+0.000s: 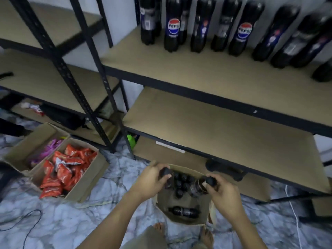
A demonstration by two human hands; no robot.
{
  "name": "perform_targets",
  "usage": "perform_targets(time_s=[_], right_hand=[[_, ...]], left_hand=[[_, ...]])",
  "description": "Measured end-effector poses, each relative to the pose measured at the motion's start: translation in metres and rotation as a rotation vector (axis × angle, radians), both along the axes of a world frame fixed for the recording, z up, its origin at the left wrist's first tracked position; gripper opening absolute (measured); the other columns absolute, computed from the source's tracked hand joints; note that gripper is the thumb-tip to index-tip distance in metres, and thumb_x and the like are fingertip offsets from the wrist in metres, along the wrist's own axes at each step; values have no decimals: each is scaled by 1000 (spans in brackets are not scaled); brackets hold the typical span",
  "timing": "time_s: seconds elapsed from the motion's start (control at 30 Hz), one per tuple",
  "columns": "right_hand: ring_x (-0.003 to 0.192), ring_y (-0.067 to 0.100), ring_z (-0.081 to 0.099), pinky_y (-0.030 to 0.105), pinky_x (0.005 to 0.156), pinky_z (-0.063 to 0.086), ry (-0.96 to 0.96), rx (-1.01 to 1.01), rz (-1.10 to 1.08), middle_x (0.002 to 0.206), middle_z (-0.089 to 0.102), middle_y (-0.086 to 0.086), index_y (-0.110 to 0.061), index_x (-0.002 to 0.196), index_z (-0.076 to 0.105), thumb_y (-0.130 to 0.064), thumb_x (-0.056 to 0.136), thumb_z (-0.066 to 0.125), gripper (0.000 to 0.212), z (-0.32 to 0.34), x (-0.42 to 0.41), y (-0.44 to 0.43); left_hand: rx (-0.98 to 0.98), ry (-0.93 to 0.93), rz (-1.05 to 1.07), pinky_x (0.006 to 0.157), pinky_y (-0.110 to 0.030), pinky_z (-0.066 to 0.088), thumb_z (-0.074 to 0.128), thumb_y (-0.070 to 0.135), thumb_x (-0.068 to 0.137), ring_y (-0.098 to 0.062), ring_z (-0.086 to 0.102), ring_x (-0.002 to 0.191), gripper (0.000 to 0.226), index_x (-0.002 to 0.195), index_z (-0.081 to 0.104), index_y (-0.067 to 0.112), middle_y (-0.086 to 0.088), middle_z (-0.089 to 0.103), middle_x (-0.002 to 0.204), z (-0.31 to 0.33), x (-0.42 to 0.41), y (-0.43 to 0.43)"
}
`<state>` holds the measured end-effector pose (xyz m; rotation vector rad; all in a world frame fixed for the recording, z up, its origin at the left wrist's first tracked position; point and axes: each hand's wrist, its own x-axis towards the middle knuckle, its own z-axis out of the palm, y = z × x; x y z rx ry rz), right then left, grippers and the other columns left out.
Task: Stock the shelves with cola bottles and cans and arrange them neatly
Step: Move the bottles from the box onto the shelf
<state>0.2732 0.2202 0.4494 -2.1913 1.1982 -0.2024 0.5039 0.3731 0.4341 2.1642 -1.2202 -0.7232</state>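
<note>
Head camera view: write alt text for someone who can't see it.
A person's left hand grips a small cola bottle by its cap and the right hand grips a second bottle, at an open cardboard box of more bottles on the floor. Large Pepsi bottles stand in a row on the shelf above; red snack packets lie at left.

We find the box [168, 200] with small bottles [180, 184] on the floor [62, 221] at six o'clock, the snack box [88, 178] at eight, big bottles [172, 24] on the shelf [197, 69] at one.
</note>
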Motion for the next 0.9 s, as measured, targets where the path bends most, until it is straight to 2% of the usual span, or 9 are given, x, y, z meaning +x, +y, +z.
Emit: perform_targets(time_s=[0.07,0.2,0.4,0.5,0.63,0.7,0.77,0.83,0.9], right_hand=[[74,7,65,28,70,53,-35,-24,15,85,70,-12,-34,108,70,-34,88,77,22,30,9,4],[79,6,65,36,74,57,-112,-84,40,89,69,-13,-35,106,70,-37,86,76,21,75,24,3],[71,5,60,30,67,49,-143,-212,77,75,64,-14,-32,109,71,-41,87,75,24,137,48,-5],[71,5,58,32,68,48,-208,-260,121,79,65,-11,-31,106,71,-39,87,75,21,171,64,-18],[69,4,56,22,66,46,-274,-296,156,82,66,-8,-28,112,72,-41,89,73,26,227,89,-44],[78,10,62,29,73,52,-333,-312,139,89,71,-3,-27,112,73,-43,89,72,27,262,103,-60],[83,14,64,34,78,53,-406,-367,131,91,72,-4,-30,104,74,-43,90,72,20,295,117,-78],[76,-1,59,24,71,49,-441,-399,139,87,70,-12,-30,100,73,-45,91,70,18,324,133,-96],[67,-7,53,13,62,41,-435,-412,128,82,65,-14,-29,104,74,-46,92,69,21,346,151,-117]], left_hand=[[-35,-43,0,82,-19,37,57,41,99,-15,55,95,30,126,59,27,7,45,108,28,7,7],[-101,-135,-2,86,-34,46,52,46,100,-21,56,97,29,124,55,29,9,40,106,77,23,19],[-219,-260,22,86,-40,49,52,49,99,-20,59,97,35,124,57,25,8,47,108,131,45,23],[-255,-282,60,85,-38,50,54,48,98,-18,59,93,35,122,59,24,8,49,108,151,56,22],[-291,-288,109,85,-39,51,57,43,98,-19,60,95,32,119,61,20,6,50,107,164,68,21],[-315,-276,125,84,-39,51,57,42,98,-17,58,92,29,117,61,21,8,48,102,168,74,20],[-331,-268,151,84,-35,49,56,41,98,-14,56,90,28,117,61,21,9,46,100,170,80,18],[-355,-267,172,83,-31,47,56,39,99,-11,55,90,27,118,60,21,9,47,101,172,86,17],[-362,-256,196,82,-28,43,56,38,99,-10,54,91,27,119,60,22,8,48,103,173,92,16]])
